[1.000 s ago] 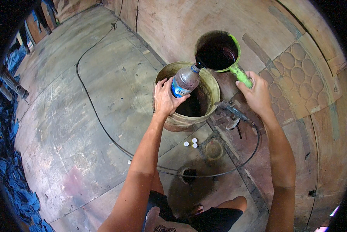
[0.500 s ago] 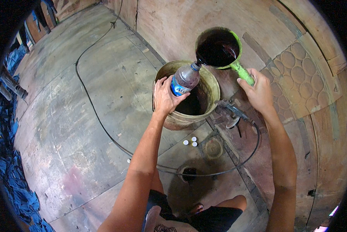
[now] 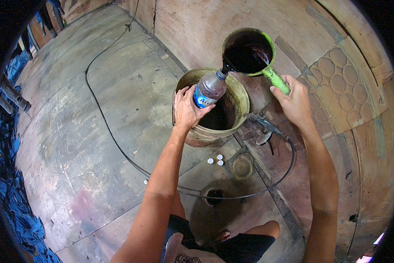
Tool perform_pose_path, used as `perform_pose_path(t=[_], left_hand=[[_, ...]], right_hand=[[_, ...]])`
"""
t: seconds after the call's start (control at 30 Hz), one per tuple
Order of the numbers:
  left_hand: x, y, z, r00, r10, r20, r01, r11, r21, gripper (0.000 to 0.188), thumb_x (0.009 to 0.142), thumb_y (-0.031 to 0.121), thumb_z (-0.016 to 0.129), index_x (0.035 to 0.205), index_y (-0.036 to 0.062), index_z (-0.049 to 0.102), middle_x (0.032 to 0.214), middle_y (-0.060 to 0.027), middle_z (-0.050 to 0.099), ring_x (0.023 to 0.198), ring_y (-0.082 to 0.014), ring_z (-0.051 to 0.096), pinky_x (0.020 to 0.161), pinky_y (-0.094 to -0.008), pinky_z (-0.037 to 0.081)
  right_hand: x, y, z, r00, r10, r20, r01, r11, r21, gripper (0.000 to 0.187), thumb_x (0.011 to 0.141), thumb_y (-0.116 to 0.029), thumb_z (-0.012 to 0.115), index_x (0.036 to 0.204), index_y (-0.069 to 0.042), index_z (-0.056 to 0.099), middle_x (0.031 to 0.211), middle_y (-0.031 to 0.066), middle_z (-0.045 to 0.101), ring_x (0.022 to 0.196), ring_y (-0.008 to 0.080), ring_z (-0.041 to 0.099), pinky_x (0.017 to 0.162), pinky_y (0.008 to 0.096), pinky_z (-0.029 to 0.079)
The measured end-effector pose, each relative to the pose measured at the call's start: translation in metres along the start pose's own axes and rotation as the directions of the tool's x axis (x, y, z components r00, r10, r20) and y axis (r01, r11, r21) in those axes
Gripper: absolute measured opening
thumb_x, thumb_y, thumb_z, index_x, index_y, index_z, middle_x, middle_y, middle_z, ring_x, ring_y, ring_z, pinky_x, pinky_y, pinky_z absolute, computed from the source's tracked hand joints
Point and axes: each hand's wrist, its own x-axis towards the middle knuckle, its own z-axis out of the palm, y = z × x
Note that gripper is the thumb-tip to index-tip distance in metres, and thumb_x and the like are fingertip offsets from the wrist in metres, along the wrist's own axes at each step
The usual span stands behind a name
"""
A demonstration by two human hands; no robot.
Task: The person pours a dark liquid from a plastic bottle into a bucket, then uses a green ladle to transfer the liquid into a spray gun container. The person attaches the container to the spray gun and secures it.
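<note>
I judge this as the filling step: my left hand [image 3: 189,107] grips the bottle [image 3: 211,91], tilted over the bucket [image 3: 243,103] towards 12 o'clock; my right hand [image 3: 293,98], clamped on the dipper [image 3: 276,81] at 1, pours dark liquid [image 3: 226,66]. It calls for steadiness; the spray gun [image 3: 267,126] at 3 crowds the bucket.

- A black hose [image 3: 232,198] curves across the worn grey floor [image 3: 61,149].
- A spray gun [image 3: 267,126] lies at the hose's right end.
- Three small white caps [image 3: 220,162] sit in a cluster near a round, dull disc [image 3: 242,168].
- Crumpled blue sheeting [image 3: 19,206] lines the far left edge.
- A brownish panel [image 3: 337,87] at right bears rows of circles.
- A pinkish stain [image 3: 83,206] marks the floor, lower left.
</note>
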Motion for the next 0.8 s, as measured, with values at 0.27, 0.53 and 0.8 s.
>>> perform_pose_path(t=[0.27,0.53,0.8], left_hand=[[0.0,-0.0007,-0.0004,1.0,0.014,-0.004,-0.014,1.0,0.003,0.086,0.064,0.049,0.087,0.133,0.0055,0.058,0.127,-0.0171,0.063,0.125,-0.0363,0.052,0.108,-0.0478,0.041],[-0.0002,0.0005,-0.0012,1.0,0.008,-0.003,-0.008,1.0,-0.004,0.087,0.064,0.05,0.087,0.133,0.0048,0.058,0.128,-0.0181,0.062,0.125,-0.0364,0.052,0.108,-0.0477,0.042],[-0.0005,0.0003,-0.0016,1.0,0.006,0.005,-0.006,1.0,0.001,0.088,0.064,0.05,0.087,0.134,0.0049,0.058,0.128,-0.0177,0.062,0.126,-0.0364,0.052,0.108,-0.0481,0.041]], right_hand=[[-0.0004,-0.0044,-0.0037,1.0,-0.006,-0.004,0.006,0.999,-0.042,0.031,0.082,-0.021,0.074,0.101,0.002,0.067,0.083,0.0248,0.068,0.08,0.0405,0.068,0.075,0.0453,0.052],[0.002,-0.0038,-0.0061,0.999,-0.038,-0.007,0.038,0.998,-0.051,0.031,0.082,-0.021,0.073,0.102,0.002,0.067,0.085,0.0257,0.068,0.082,0.0418,0.068,0.075,0.0462,0.051],[0.0033,-0.0055,-0.0068,0.999,-0.034,-0.013,0.034,0.998,-0.053,0.029,0.082,-0.02,0.073,0.101,0.001,0.067,0.083,0.0254,0.068,0.081,0.0426,0.068,0.074,0.0468,0.051]])
